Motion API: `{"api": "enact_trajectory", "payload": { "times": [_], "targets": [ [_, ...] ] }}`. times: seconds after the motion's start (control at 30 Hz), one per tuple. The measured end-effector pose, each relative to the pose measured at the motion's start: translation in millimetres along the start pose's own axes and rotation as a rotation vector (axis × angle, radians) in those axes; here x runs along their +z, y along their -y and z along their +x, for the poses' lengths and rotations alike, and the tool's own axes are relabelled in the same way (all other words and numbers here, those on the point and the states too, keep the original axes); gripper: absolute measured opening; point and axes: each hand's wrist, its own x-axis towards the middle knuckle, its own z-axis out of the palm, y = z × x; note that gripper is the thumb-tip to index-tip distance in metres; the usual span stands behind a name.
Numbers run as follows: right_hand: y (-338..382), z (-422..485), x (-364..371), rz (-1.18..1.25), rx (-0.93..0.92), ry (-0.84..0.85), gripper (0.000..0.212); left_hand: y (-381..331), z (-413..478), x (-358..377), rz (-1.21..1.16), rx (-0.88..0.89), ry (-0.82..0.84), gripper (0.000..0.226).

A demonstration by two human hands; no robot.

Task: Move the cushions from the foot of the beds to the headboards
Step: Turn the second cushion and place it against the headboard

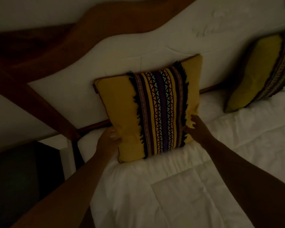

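Beside held cushion [148, 111], second cushion [260, 73], apart.

Two bare forearms, no sleeves, left grip [108, 139] and right grip [197, 127] ungloved, no rings visible

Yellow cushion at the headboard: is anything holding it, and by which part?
Both hands hold the yellow cushion: left hand at its lower left edge, right hand at its lower right corner.

White quilted duvet [179, 186] spreads wide across the mattress, creased and puffy. Off the bed's left edge, a white side table [62, 145] sits low, and a dark shape [15, 178] beside it, too dim to identify.
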Motion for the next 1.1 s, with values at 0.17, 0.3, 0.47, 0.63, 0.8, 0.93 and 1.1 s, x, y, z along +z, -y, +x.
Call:
{"api": "enact_trajectory", "payload": {
  "times": [0.17,0.3,0.47,0.63,0.8,0.93,1.1],
  "targets": [
    [18,-86,-7,-0.118,-0.079,0.038,0.068,-42,-59,-24,0.254,0.088,0.187,0.065],
    [32,-163,-20,-0.181,-0.128,-0.005,0.069,-67,-117,-43,0.425,0.174,0.255,0.064],
    [47,-253,-35,-0.288,-0.178,-0.018,0.078,-86,-189,-68,0.604,0.327,0.241,0.057],
    [49,-318,-39,-0.381,-0.247,-0.042,0.063,-91,-249,-87,0.723,0.426,0.262,0.059],
    [34,-357,-35,-0.409,-0.238,-0.06,0.065,-75,-294,-99,0.776,0.472,0.229,0.047],
    [22,-377,-28,-0.45,-0.238,-0.057,0.068,-61,-317,-104,0.764,0.507,0.19,0.045],
    [27,-382,-32,-0.436,-0.26,-0.084,0.064,-61,-325,-111,0.762,0.472,0.156,0.052]
  ]
}}
